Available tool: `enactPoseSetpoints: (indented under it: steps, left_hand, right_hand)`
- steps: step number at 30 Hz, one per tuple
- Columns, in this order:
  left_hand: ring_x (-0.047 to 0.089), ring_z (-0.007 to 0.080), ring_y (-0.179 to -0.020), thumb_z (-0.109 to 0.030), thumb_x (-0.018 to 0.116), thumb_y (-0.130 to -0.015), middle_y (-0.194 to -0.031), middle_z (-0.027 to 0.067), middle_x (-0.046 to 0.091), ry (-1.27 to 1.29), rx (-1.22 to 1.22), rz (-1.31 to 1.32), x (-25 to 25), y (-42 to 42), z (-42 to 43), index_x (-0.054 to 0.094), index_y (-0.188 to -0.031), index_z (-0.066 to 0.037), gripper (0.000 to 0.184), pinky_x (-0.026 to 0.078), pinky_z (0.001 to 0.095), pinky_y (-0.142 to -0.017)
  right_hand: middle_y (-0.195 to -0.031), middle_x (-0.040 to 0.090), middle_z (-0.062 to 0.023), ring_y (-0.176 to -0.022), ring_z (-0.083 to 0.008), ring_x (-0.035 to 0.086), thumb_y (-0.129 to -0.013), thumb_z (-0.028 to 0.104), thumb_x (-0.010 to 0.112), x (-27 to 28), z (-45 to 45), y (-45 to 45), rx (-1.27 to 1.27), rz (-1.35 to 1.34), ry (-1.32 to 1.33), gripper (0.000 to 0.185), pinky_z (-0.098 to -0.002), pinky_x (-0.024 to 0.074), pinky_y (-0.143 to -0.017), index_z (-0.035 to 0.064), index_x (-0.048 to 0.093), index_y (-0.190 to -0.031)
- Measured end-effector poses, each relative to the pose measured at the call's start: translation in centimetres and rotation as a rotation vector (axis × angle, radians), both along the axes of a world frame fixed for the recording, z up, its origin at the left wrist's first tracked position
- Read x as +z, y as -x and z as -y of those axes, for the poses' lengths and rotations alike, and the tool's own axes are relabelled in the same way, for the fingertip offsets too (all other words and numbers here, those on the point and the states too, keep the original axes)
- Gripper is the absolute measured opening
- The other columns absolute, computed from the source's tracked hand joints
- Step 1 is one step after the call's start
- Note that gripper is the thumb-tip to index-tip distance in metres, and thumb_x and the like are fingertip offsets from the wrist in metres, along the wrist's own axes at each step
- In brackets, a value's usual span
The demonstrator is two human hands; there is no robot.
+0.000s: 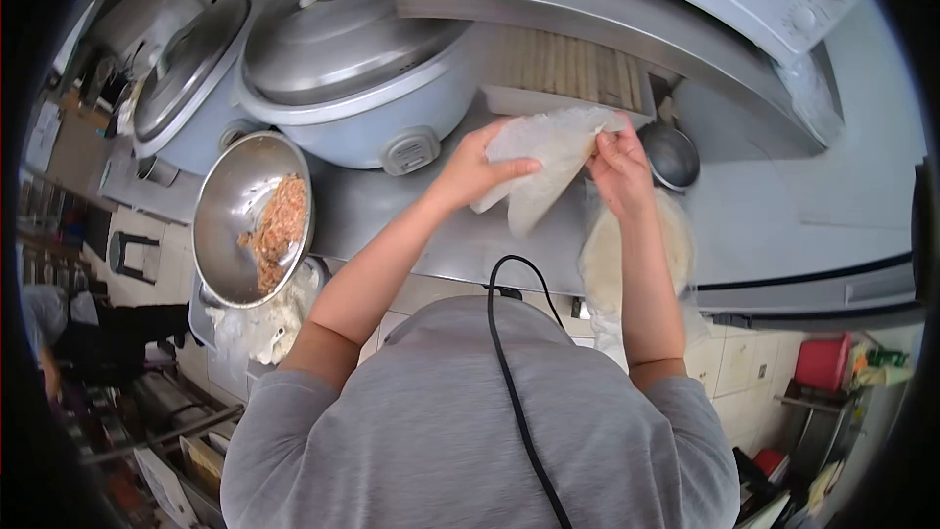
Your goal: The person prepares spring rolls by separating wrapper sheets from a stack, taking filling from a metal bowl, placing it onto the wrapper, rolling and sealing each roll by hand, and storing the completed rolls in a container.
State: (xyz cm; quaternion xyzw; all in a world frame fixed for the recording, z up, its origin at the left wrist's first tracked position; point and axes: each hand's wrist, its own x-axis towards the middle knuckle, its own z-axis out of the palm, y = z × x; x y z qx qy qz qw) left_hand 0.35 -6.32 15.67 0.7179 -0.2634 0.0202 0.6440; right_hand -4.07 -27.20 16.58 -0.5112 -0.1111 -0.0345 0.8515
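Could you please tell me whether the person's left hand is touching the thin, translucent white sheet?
Touching. The head view shows the left hand holding the thin, translucent white sheet, with the thumb laid across its surface.

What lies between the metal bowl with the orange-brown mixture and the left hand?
A bare stretch of steel counter lies between the metal bowl and the left hand, as the head view shows.
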Motion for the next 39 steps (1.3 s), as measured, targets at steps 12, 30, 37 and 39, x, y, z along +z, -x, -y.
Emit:
enactPoseSetpoints:
  steps: [12,30,37,39]
  left_hand:
    - [0.056,0.0128,-0.064,-0.021,0.05,-0.09,-0.07,0.0098,0.063,-0.335,-0.275,-0.25,5.3,1.6,-4.8,0.062,-0.101,0.001,0.027,0.044,0.0317,-0.062]
    - [0.033,0.0349,-0.131,-0.007,0.055,-0.076,-0.137,0.0036,0.046,-0.704,-0.163,0.335,-15.8,-0.4,-8.7,0.057,-0.123,-0.021,0.049,0.033,0.0398,-0.105]
    - [0.035,0.0361,-0.13,0.0,0.053,-0.072,-0.137,0.0041,0.046,-0.924,0.099,0.297,-15.0,6.7,-14.3,0.056,-0.122,-0.015,0.051,0.033,0.0471,-0.104]
    - [0.036,0.0368,-0.129,0.002,0.054,-0.071,-0.133,0.0073,0.048,-0.563,0.338,0.269,-11.8,7.5,-17.2,0.059,-0.115,-0.009,0.045,0.034,0.0489,-0.102]
  right_hand:
    - [-0.129,0.044,-0.0095,-0.114,-0.0162,0.046,-0.078,0.016,0.068,-1.2,-5.8,-0.8,0.092,-0.067,0.251,0.086,-0.0301,0.0373,-0.093,0.0109,0.015,-0.145]
    - [-0.105,0.066,-0.0106,-0.107,-0.0253,0.059,-0.079,0.001,0.054,-10.3,-0.5,0.7,-0.178,0.416,1.309,0.02,-0.0433,0.0379,-0.1,0.0061,0.066,-0.094]
    - [-0.111,0.063,-0.0122,-0.11,-0.0272,0.056,-0.072,-0.008,0.048,-14.9,-2.1,1.8,0.181,0.305,1.668,0.034,-0.0429,0.0369,-0.101,0.006,0.065,-0.098]
    - [-0.113,0.061,-0.0145,-0.109,-0.0291,0.056,-0.075,-0.006,0.049,-11.9,-5.5,-1.3,0.091,0.22,1.56,0.034,-0.0385,0.0419,-0.095,0.0042,0.064,-0.103]
